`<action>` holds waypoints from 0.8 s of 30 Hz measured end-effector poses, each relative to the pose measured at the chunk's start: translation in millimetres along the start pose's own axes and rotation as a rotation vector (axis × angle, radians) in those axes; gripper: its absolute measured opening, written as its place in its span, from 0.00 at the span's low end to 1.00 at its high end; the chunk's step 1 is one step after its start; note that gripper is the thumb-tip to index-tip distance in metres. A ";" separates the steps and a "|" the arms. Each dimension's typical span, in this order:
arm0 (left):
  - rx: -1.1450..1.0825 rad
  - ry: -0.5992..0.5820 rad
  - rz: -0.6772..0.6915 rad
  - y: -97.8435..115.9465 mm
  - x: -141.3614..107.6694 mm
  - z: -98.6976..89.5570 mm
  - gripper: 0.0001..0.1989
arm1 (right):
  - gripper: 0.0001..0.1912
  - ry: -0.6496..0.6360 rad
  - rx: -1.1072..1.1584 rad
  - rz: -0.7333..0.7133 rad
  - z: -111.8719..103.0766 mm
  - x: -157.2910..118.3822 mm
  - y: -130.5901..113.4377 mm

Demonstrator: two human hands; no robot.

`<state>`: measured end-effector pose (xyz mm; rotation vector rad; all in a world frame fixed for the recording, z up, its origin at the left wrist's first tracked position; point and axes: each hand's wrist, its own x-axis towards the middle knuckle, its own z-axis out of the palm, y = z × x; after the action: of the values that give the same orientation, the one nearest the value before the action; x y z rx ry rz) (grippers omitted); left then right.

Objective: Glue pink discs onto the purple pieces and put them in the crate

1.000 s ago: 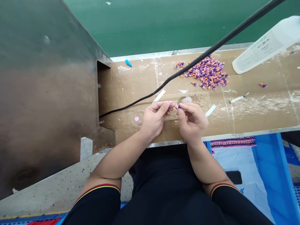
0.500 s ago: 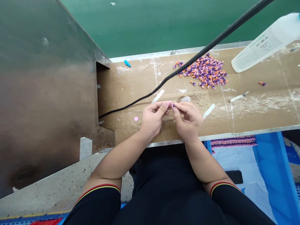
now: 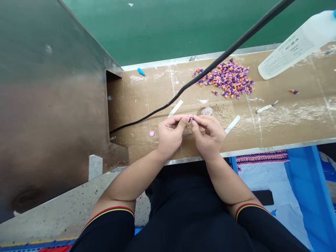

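- Illumination: moderately bright, diffuse, apparently from above; source out of frame.
- Cardboard sheet [image 3: 141, 94]: broken white glare on glossy patches, heaviest toward the right.
- Metal cabinet [image 3: 65, 122]: dull, cloudy sheen; lower opening [image 3: 112, 81] in deep shadow.
- Black shirt [image 3: 183, 210]: folds nearly lost in darkness.
- Pink piece [image 3: 190, 117], purple piece [image 3: 193, 119]: soft, detail unreadable.
- Plastic bottle [image 3: 296, 45]: stretched by wide-angle distortion, right edge.

White bottle [image 3: 306, 36], printed label [image 3: 290, 47], unreadably blurred

2 hnds [image 3: 169, 136] | 1 pc pile [image 3: 232, 79] | 2 strips [image 3: 232, 124] | 1 btl [image 3: 295, 45]
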<state>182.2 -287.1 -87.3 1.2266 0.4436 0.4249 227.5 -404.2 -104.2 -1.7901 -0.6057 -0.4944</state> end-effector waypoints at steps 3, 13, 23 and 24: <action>0.012 -0.011 0.023 1.7 -0.8 0.8 0.21 | 0.06 0.015 0.038 -0.003 0.5 -0.9 0.1; 0.089 0.006 0.125 2.8 -6.4 4.1 0.18 | 0.06 0.075 0.020 -0.001 4.0 -5.0 -2.4; 0.325 -0.009 0.548 -13.1 -3.3 -3.0 0.05 | 0.04 0.111 -0.002 -0.032 3.7 -6.3 -4.5; 0.352 -0.005 0.574 -13.7 -2.8 -3.4 0.05 | 0.04 0.116 -0.013 -0.031 3.8 -6.3 -4.8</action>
<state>179.0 -289.8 -101.0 1.6995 0.1541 0.8573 219.7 -400.4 -105.6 -1.7533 -0.5519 -0.6203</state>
